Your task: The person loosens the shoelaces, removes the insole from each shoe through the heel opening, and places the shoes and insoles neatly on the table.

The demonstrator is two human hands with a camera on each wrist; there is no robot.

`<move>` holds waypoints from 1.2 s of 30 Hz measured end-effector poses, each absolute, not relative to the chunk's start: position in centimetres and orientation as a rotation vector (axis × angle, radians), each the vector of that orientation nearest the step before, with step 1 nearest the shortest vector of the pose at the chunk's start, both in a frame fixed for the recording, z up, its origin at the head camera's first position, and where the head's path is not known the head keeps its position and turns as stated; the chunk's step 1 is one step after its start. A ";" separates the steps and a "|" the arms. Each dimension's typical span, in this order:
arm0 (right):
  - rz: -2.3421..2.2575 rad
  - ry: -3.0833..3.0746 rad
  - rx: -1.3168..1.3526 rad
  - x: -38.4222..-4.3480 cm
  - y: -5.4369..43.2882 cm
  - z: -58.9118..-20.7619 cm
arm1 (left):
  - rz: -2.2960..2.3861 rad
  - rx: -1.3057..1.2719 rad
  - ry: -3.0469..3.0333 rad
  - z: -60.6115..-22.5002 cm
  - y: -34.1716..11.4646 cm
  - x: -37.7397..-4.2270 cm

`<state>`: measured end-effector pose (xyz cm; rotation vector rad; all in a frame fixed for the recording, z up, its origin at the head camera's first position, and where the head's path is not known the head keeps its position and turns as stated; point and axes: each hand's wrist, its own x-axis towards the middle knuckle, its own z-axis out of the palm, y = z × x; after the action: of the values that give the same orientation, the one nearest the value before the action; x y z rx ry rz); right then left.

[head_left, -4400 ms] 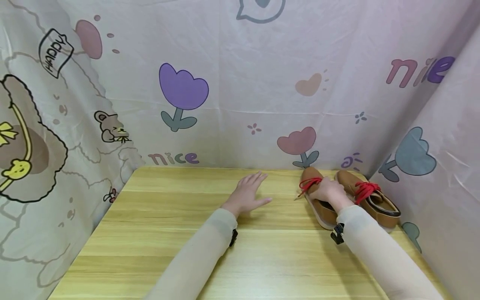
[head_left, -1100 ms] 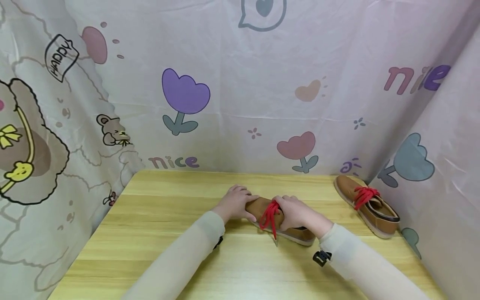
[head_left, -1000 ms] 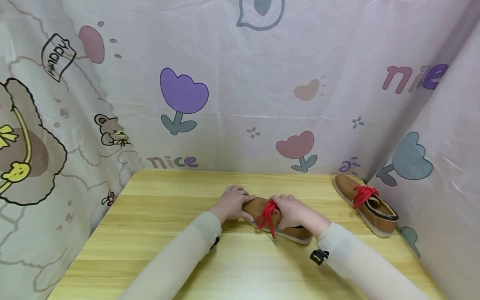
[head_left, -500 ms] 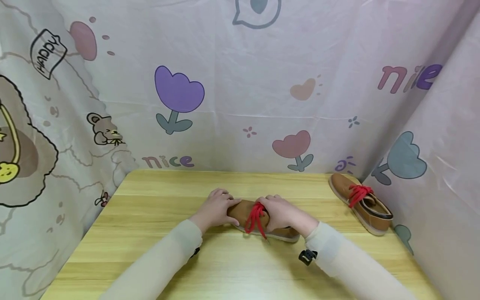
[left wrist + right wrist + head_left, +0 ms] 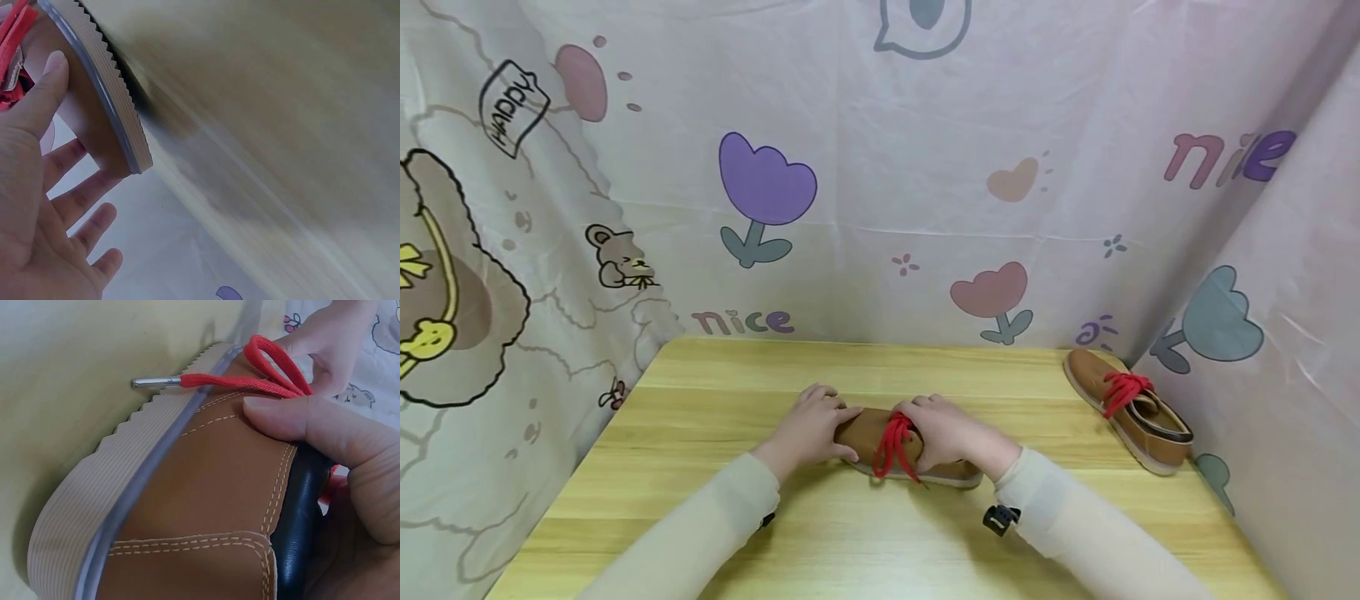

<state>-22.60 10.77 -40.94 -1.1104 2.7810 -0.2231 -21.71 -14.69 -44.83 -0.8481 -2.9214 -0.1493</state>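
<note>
A brown leather shoe (image 5: 859, 435) with a red lace (image 5: 892, 448) and a pale ridged sole lies crosswise mid-table, its toe to the left. My left hand (image 5: 808, 429) holds the toe; in the left wrist view, the thumb lies along one side and two fingers touch the other, while the remaining fingers stay off it. My right hand (image 5: 951, 433) grips the shoe from above at its middle. In the right wrist view, its thumb (image 5: 281, 417) presses the stitched side below the lace, and its other fingers are mostly hidden.
The matching brown shoe (image 5: 1152, 429), also with a red lace, stands at the right back corner of the wooden table (image 5: 737, 367). A printed cloth (image 5: 865, 167) hangs behind the table and along both sides. Each sleeve has a dark wrist device (image 5: 1002, 518).
The right hand has brought one shoe from beside its mate to mid-table and turned it crosswise. The left hand, earlier apart, has taken the toe. Over the last second, both hands shifted the shoe left.
</note>
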 end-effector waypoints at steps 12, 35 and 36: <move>-0.375 2.709 -1.106 -22.2 11.5 -40.7 | -0.180 -0.831 -2.969 -45.2 -15.1 -20.4; -0.567 2.699 -0.947 -22.3 15.4 -40.8 | -0.367 -0.800 -2.941 -45.9 -15.8 -19.9; -0.570 2.697 -0.956 -22.3 15.3 -40.8 | -0.373 -0.793 -2.941 -45.8 -15.9 -19.9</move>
<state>-22.35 15.31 -40.78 -0.9564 2.6970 -0.5698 -19.90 -15.86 -45.84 -0.7928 -2.9406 -0.3729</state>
